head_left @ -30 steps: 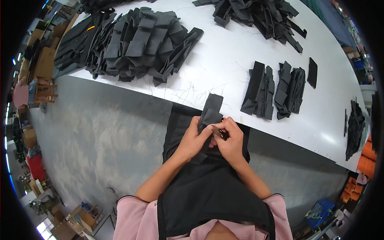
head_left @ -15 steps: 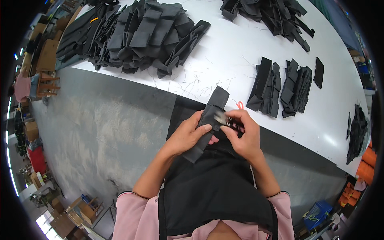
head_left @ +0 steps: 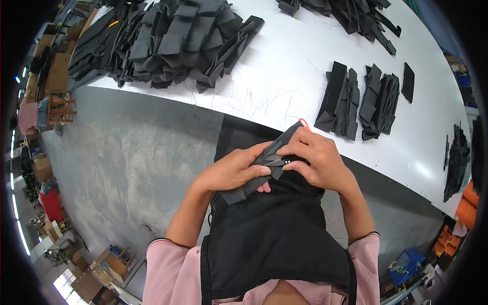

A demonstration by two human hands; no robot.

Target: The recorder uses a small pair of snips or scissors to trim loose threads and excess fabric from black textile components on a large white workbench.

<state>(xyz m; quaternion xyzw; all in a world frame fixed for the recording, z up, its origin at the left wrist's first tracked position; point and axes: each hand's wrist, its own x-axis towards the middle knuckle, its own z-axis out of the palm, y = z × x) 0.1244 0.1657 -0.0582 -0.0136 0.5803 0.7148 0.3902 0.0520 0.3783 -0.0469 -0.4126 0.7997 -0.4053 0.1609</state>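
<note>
My left hand is closed on a folded black fabric strip, its thumb pressed on top and fingertips showing below. The strip slants up to the right, over my black apron and just off the table's edge. My right hand grips a pair of thread snips. The blades lie over the middle of the strip, beside my left thumb. An orange-red cord loop sticks out above my right fingers. Most of the snips' handle is hidden in the right hand.
A white table runs across the front, with loose threads on it. A big heap of black fabric pieces lies at the far left, another heap at the far right. Smaller stacks sit to the right. Grey floor is on the left.
The strip has turned and tilts further to the right. The snips, blurred before, are now steadier, with their blades laid across the strip. Both hands keep their hold.
</note>
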